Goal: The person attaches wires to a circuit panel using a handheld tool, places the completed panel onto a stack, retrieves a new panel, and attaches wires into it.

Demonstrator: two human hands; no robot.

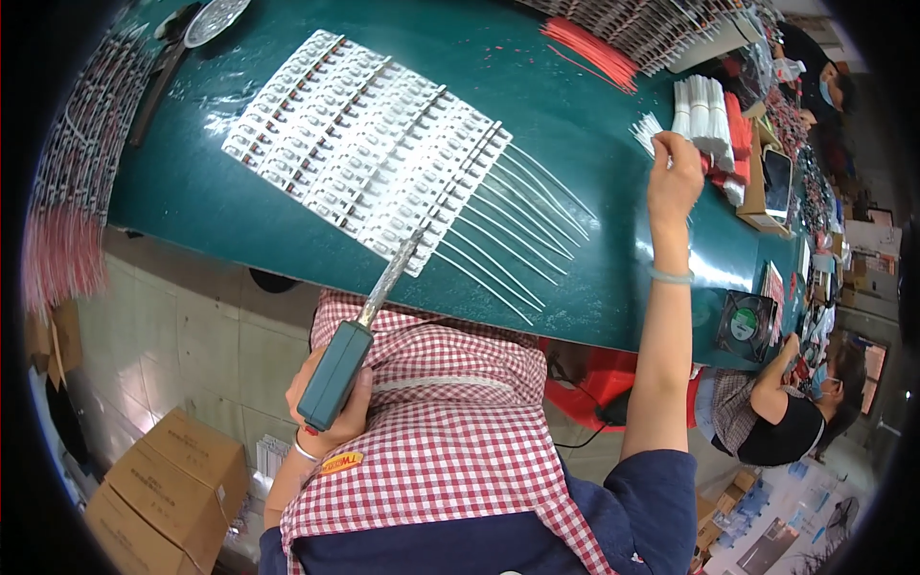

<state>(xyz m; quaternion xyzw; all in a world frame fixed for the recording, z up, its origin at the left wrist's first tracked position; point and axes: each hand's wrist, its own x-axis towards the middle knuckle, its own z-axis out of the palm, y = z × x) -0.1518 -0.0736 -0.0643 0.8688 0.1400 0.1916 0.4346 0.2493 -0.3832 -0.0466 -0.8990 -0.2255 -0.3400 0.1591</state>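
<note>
My left hand (337, 407) grips the teal handle of a soldering iron (335, 374), held low over my red checked apron; its metal shaft points up at the near edge of the green table (537, 105). Rows of small white LED modules (369, 144) lie on the table, with white wires (522, 225) running out toward the right. My right hand (673, 174) reaches far to the right and pinches a small bunch of white wires (650, 132) beside stacked bundles of white and red wires (711, 117).
Red wires (589, 50) lie at the table's far side. More module strips hang at the left (77, 144) and at the top right. A small fan (746, 324) sits on the table's right end. A seated person (781, 402) works at the right. Cardboard boxes (168, 489) stand on the floor.
</note>
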